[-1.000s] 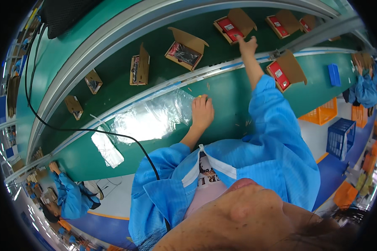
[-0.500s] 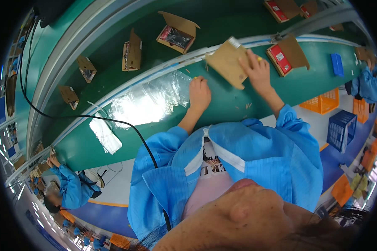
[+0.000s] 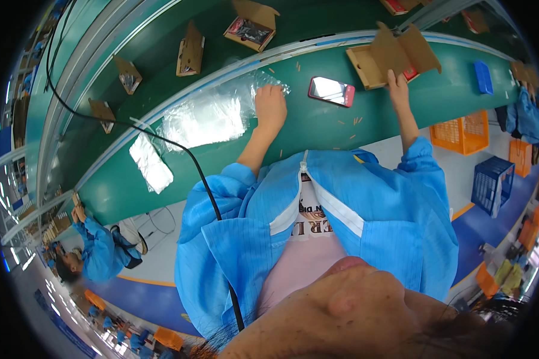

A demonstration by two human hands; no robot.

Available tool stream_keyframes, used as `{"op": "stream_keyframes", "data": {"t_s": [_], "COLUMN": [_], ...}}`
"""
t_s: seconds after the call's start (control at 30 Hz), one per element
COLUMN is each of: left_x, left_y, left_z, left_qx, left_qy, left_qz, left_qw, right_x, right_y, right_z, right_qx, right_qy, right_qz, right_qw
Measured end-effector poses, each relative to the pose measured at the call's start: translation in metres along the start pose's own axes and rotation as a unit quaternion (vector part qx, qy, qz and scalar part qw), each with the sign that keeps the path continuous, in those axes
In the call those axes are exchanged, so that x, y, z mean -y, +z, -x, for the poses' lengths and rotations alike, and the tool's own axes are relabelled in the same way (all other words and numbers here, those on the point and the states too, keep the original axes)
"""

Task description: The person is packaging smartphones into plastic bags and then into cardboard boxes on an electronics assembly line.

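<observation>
Two hands on the green bench (image 3: 317, 125), phone between them. Left to right:

Clear plastic film (image 3: 206, 113) lies flat toward the left part of the bench, up by the far edge, with a smaller crumpled bag (image 3: 151, 163) further left near the near edge. Left hand (image 3: 270, 106) rests on the right end of the film, fingers curled down onto it, pressing rather than closed around anything; cannot tell if it pinches the film edge.

Phone with a red rim (image 3: 332, 91) lies screen-up on the bench just to the right of the left hand, apart from it, not touched. Its long axis runs roughly along the bench's length, slightly tilted. It sits between the hands, about as near to one as the other.

Open brown cardboard box (image 3: 382, 57) stands right of the phone, against the far edge, flaps up. Right hand (image 3: 398, 90) grips the box's near wall at its right corner, fingers on the cardboard, thumb side hidden. A red item (image 3: 409, 74) peeks from under or behind the box; contact unclear.

Judgement: the phone lies left of the box mouth, so the box-to-phone gap is the relation that counts, short side-shift along the bench.

More open boxes (image 3: 253, 27) ride the darker belt beyond the far edge.
</observation>
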State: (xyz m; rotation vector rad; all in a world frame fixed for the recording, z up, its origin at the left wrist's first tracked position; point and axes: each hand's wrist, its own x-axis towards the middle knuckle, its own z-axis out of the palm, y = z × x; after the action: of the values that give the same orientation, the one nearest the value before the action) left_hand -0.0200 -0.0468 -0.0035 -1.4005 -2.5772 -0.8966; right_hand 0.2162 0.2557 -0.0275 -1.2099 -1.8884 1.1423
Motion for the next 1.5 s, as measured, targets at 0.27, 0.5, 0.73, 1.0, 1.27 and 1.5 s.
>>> {"op": "stream_keyframes", "data": {"t_s": [0.27, 0.5, 0.73, 1.0, 1.27, 1.5], "left_x": [0.051, 0.025, 0.008, 0.02, -0.001, -0.045], "left_y": [0.008, 0.005, 0.004, 0.021, -0.009, -0.042], "left_z": [0.033, 0.028, 0.037, 0.022, 0.009, 0.005], "left_qx": [0.036, 0.025, 0.051, 0.044, -0.064, -0.056], "left_qy": [-0.035, 0.005, -0.062, -0.16, -0.091, 0.159], "left_qz": [-0.004, -0.023, 0.067, 0.17, 0.11, 0.051], "left_qw": [0.999, 0.999, 0.995, 0.971, 0.988, 0.984], "right_x": [0.111, 0.118, 0.165, 0.092, 0.116, 0.132], "right_y": [0.026, 0.129, 0.077, 0.112, 0.096, 0.095], "right_z": [0.079, 0.079, 0.076, 0.153, 0.155, 0.157], "right_qx": [0.396, 0.317, 0.163, 0.245, 0.266, 0.31], "right_qy": [0.006, -0.246, -0.22, 0.055, -0.227, 0.252], "right_qz": [0.433, 0.509, 0.274, -0.185, 0.232, -0.326], "right_qw": [0.81, 0.762, 0.922, 0.95, 0.908, 0.857]}}
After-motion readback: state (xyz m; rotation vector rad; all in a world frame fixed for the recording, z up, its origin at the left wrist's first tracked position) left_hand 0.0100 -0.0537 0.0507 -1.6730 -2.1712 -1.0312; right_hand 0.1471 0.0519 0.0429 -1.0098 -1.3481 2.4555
